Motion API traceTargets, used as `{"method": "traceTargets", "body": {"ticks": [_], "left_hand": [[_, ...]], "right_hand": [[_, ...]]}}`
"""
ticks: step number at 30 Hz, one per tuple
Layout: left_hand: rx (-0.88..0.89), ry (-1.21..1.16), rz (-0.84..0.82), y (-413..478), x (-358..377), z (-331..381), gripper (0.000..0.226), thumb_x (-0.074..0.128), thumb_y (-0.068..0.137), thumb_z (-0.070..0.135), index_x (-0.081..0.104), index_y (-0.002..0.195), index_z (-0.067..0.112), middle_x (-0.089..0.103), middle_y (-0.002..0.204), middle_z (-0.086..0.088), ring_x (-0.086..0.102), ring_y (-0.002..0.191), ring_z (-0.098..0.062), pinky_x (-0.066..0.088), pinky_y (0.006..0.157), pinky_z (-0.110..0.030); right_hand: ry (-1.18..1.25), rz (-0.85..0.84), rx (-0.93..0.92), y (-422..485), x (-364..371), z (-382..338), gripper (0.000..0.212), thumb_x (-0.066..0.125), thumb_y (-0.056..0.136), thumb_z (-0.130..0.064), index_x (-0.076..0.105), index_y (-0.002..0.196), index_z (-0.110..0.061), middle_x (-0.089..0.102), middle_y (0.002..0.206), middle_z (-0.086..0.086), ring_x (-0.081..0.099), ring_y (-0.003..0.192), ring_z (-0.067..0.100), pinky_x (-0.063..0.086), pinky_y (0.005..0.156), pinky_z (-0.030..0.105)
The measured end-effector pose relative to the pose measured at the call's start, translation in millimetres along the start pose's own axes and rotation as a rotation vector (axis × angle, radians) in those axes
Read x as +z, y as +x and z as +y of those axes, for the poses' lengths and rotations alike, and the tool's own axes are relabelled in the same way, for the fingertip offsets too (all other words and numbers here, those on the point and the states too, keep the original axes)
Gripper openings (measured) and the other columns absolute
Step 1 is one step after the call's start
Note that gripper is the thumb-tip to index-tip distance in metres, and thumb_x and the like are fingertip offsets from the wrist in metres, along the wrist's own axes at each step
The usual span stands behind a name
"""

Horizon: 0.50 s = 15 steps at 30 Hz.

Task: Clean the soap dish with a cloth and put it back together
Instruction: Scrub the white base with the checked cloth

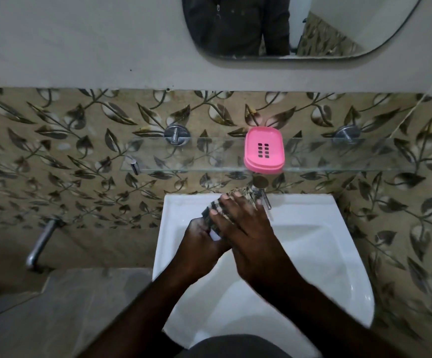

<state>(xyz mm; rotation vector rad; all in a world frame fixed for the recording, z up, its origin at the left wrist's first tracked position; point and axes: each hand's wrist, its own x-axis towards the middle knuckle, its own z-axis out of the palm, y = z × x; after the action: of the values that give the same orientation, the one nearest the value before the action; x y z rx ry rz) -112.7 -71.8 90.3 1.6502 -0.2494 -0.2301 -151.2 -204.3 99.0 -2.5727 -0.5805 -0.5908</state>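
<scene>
From the head camera I see the soap dish [264,150] just right of centre in the frame, sitting on a glass shelf [183,158] that runs across the leaf-patterned tiles [54,151]. The dish is bright pink plastic, oval with rounded corners, and looks assembled: an upper tray sits nested in a slightly wider base whose rim shows along the lower edge. The tray has a small block of dark drain slots in its middle, two columns of them. I see no soap on it. Its near end reaches the front edge of the shelf.

Below the dish, in the lower centre of the frame, both my hands are together over a white basin [313,254]. My left hand [204,244] is curled around the lower end of a cloth [214,215], a patterned dark-and-light piece, with a small white bit showing beside my thumb. My right hand [251,228] lies flat across the top of the cloth, fingers spread and pressing it down, so the cloth is held between both hands. The hands are well apart from the dish and do not touch it.

A tap [262,195] pokes out just above my right fingertips. At the top of the frame a mirror [339,27] reflects a dark-clothed torso. A metal pipe [41,244] juts from the wall at left.
</scene>
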Motion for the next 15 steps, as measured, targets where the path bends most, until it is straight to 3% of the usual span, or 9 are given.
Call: {"method": "traceTargets", "body": {"ticks": [1, 3, 5, 9, 11, 13, 15], "left_hand": [[0.030, 0.010, 0.007, -0.2, 2.4, -0.7, 0.011, 0.073, 0.074, 0.001, 0.069, 0.077, 0.010, 0.068, 0.067, -0.004, 0.057, 0.064, -0.009, 0.045, 0.054, -0.030], [0.062, 0.046, 0.027, -0.8, 6.3, -2.8, 0.012, 0.072, 0.073, 0.013, 0.067, 0.083, 0.007, 0.066, 0.076, -0.023, 0.055, 0.066, -0.018, 0.049, 0.057, -0.049], [0.053, 0.029, 0.039, 0.8, 12.6, -2.6, 0.011, 0.071, 0.072, 0.012, 0.068, 0.082, 0.008, 0.067, 0.073, -0.019, 0.055, 0.064, -0.020, 0.048, 0.056, -0.048], [0.067, -0.018, 0.058, 1.4, 17.6, 2.9, 0.012, 0.070, 0.072, 0.008, 0.064, 0.065, 0.014, 0.064, 0.061, 0.007, 0.054, 0.058, -0.005, 0.042, 0.056, -0.022], [0.058, -0.009, 0.081, 1.6, 19.7, -1.8, 0.008, 0.071, 0.073, 0.009, 0.064, 0.071, 0.010, 0.063, 0.063, -0.001, 0.052, 0.060, -0.012, 0.042, 0.055, -0.031], [0.065, 0.001, 0.095, -0.2, 22.5, -3.7, 0.009, 0.071, 0.074, 0.011, 0.066, 0.080, 0.009, 0.066, 0.072, -0.020, 0.053, 0.065, -0.019, 0.046, 0.055, -0.048], [0.049, 0.025, 0.094, -2.9, 26.1, -2.9, 0.008, 0.072, 0.074, 0.009, 0.066, 0.080, 0.008, 0.065, 0.070, -0.019, 0.053, 0.064, -0.018, 0.045, 0.054, -0.048]], "right_hand": [[0.044, -0.001, 0.042, -0.4, -3.0, 11.2, 0.062, 0.036, 0.082, -0.007, 0.039, 0.143, -0.018, 0.042, 0.150, 0.010, 0.031, 0.142, 0.025, 0.020, 0.115, 0.053], [0.216, 0.035, 0.222, 2.7, -13.9, 25.4, 0.065, 0.035, 0.079, -0.014, 0.044, 0.143, -0.017, 0.045, 0.148, 0.004, 0.035, 0.141, 0.016, 0.027, 0.115, 0.050], [0.310, 0.085, 0.347, 4.0, -19.3, 20.5, 0.063, 0.035, 0.079, -0.018, 0.047, 0.141, -0.015, 0.048, 0.146, 0.003, 0.039, 0.138, 0.015, 0.031, 0.114, 0.045], [0.151, 0.005, 0.018, 1.0, -16.9, 4.9, 0.059, 0.038, 0.083, -0.005, 0.041, 0.142, -0.013, 0.045, 0.147, 0.013, 0.035, 0.140, 0.031, 0.022, 0.117, 0.046], [0.244, 0.025, 0.082, -0.5, -16.7, 20.2, 0.062, 0.039, 0.081, -0.004, 0.042, 0.142, -0.014, 0.046, 0.147, 0.009, 0.040, 0.137, 0.029, 0.029, 0.114, 0.047], [0.422, 0.098, 0.320, -3.0, -19.3, 33.1, 0.069, 0.041, 0.076, -0.001, 0.045, 0.142, -0.019, 0.050, 0.145, 0.001, 0.052, 0.127, 0.025, 0.041, 0.106, 0.048], [0.434, 0.119, 0.329, -4.9, -21.4, 28.0, 0.071, 0.045, 0.073, 0.003, 0.046, 0.141, -0.018, 0.049, 0.145, 0.001, 0.047, 0.132, 0.019, 0.039, 0.108, 0.045]]}}
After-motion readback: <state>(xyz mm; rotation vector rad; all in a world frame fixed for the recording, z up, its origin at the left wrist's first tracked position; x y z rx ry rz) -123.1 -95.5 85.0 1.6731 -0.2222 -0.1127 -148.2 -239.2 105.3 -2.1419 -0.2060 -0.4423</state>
